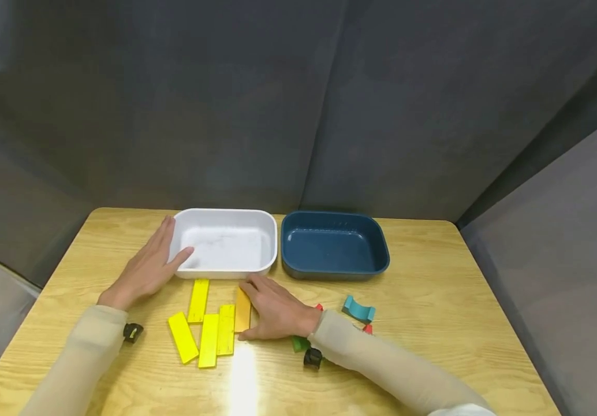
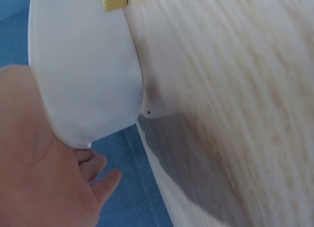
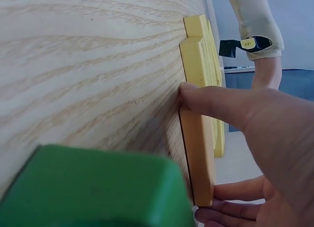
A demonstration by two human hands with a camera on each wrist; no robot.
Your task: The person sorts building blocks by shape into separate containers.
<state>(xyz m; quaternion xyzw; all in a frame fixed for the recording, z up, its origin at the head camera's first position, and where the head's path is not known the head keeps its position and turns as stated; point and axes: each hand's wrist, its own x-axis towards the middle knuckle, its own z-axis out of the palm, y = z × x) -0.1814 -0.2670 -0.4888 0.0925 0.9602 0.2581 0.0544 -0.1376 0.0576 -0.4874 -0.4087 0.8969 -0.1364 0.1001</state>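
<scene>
My left hand (image 1: 148, 268) lies along the left end of the white tray (image 1: 272, 248), its thumb reaching over the rim and its fingers fairly straight along the outside. In the left wrist view the palm is against the tray's wall. At the tray's front, my right hand (image 1: 280, 309) holds a flat orange block (image 1: 242, 312) lying on the table, thumb at the near end and fingers at the far end. Just left of it are several yellow blocks: one (image 1: 226, 329) beside the orange block, another (image 1: 208, 341), a tilted one (image 1: 183, 337), and one (image 1: 198, 300) near the tray.
A dark blue tray (image 1: 387, 254) stands right of the white one. On the wooden table (image 1: 433, 300), a teal arched block (image 1: 359, 309), a green block (image 1: 300, 344) and red pieces (image 1: 368, 329) lie around the right forearm, which partly hides them. Grey cloth walls (image 1: 226, 104) surround the table.
</scene>
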